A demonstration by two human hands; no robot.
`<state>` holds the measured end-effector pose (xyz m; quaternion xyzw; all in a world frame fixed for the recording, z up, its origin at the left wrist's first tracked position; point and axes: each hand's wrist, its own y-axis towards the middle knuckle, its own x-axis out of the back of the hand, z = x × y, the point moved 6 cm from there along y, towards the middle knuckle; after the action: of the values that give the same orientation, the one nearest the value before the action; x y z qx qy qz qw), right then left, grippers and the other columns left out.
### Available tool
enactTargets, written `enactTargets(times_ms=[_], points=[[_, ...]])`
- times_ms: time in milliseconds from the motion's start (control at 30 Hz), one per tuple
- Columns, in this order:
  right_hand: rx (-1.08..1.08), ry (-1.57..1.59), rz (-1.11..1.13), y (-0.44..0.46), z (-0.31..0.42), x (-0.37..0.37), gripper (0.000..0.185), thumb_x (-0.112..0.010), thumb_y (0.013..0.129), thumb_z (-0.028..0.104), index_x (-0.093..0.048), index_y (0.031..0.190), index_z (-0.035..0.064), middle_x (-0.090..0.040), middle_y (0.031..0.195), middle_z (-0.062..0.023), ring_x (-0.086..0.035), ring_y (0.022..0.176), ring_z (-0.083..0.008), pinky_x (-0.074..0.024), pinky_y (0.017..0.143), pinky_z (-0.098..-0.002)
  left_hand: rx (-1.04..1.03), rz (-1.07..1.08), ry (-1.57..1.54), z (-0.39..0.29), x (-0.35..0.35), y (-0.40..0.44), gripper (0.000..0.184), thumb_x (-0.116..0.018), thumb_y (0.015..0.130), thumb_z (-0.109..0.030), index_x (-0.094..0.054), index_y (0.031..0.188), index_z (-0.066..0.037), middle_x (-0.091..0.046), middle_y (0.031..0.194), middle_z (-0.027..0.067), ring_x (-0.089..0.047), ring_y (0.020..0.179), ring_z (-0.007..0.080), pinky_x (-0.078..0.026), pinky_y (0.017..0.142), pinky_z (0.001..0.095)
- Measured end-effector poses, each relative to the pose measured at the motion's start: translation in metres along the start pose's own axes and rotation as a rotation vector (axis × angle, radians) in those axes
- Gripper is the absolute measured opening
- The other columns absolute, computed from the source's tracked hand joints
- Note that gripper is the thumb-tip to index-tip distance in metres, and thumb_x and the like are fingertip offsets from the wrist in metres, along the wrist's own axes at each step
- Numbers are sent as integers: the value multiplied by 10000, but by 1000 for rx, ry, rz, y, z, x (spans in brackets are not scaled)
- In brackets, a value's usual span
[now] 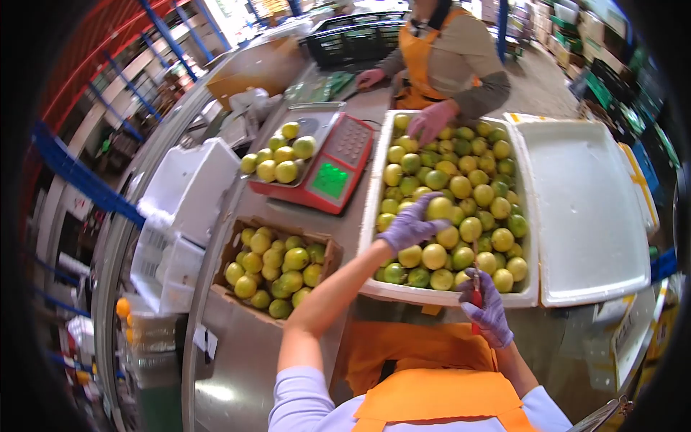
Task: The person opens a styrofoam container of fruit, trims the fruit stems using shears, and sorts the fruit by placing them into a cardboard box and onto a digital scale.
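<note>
My left hand [414, 227], in a purple glove, reaches over the white foam box [533, 216] and has its fingers around a yellow-green fruit [439, 208]. The box is full of green and yellow fruits. At its near edge my right hand [489, 313], also gloved in purple, is closed on a red-handled tool [476, 297]; the tool's tip lies over the fruits and is hard to make out. To the left of the box, more fruits fill a cardboard box [330, 261], and several lie on the tray of a red scale [350, 162].
Across the table stands a co-worker [446, 50] in an orange apron, one pink-gloved hand over the foam box. An upturned foam lid [583, 209] lies at the right. Black crates [356, 43] stand at the back, white foam boxes [191, 187] at the left.
</note>
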<state>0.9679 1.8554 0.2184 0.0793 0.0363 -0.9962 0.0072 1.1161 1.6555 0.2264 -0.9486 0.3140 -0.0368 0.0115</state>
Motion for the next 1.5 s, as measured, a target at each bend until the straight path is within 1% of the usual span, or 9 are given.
enactTargets(times_ms=[133,467,667,967,1167,1267,1333,1433,1500], points=[[31,63,-2,1,-12,6,720,-718,747,128,-416,1399,78,-575,1076,-39,-543,873,-100,-470,804,-243,-315,-196,1051,-22,-6,3,763,-705,794,-487,-458,1396,-86,-473,1406,173,-423,1314,357,-351,1081,460],[84,-9,16,5,-39,23,714,-664,755,139,-410,1419,60,-499,1277,-72,-538,959,-141,-473,819,-265,-22,-229,972,35,47,22,350,-456,914,-310,-655,1036,-49,-640,1105,215,-613,1013,389,-481,897,486],[215,-148,69,32,-70,35,722,-621,738,151,-404,1420,60,-542,1091,-69,-508,774,-121,-443,689,-239,102,-236,1256,55,48,33,571,-755,615,-285,-631,1122,-53,-619,1099,209,-596,1044,393,-489,908,461],[32,-335,95,89,-90,-4,714,-617,740,139,-407,1419,68,-541,1069,-63,-497,742,-115,-431,657,-235,-3,-455,116,37,52,-31,632,-785,660,-366,-582,1149,-20,-576,1096,171,-583,984,310,-481,880,428],[-26,-408,135,120,-108,-36,709,-613,742,131,-409,1418,74,-540,1054,-60,-489,721,-111,-423,636,-233,74,-431,-593,58,26,-50,1097,-735,764,-284,5,1547,-80,-625,998,165,-592,469,196,-504,417,329],[-41,-432,149,130,-114,-46,706,-612,743,127,-410,1418,77,-540,1047,-58,-485,711,-109,-418,625,-232,-73,-400,-502,86,23,-36,711,-684,808,-349,-320,1375,-123,-532,770,56,-475,455,128,-405,396,292],[-51,-439,150,137,-116,-50,705,-611,743,124,-411,1418,79,-539,1042,-57,-483,704,-108,-416,618,-231,-72,-383,-460,84,18,-47,473,-650,838,-426,-447,1166,-153,-478,713,19,-441,473,125,-360,404,273],[-64,-447,151,145,-119,-52,703,-609,744,120,-412,1417,81,-539,1035,-55,-479,693,-106,-412,608,-230,127,-328,-476,116,11,-44,720,-644,884,-440,-348,1490,-189,-495,1341,138,-508,1182,229,-462,919,331],[-71,-453,154,150,-120,-55,701,-608,745,117,-412,1417,83,-539,1030,-54,-477,686,-105,-409,601,-229,105,-320,-497,112,16,-49,709,-637,894,-428,-341,1494,-192,-449,1381,121,-474,1216,229,-470,921,349]])
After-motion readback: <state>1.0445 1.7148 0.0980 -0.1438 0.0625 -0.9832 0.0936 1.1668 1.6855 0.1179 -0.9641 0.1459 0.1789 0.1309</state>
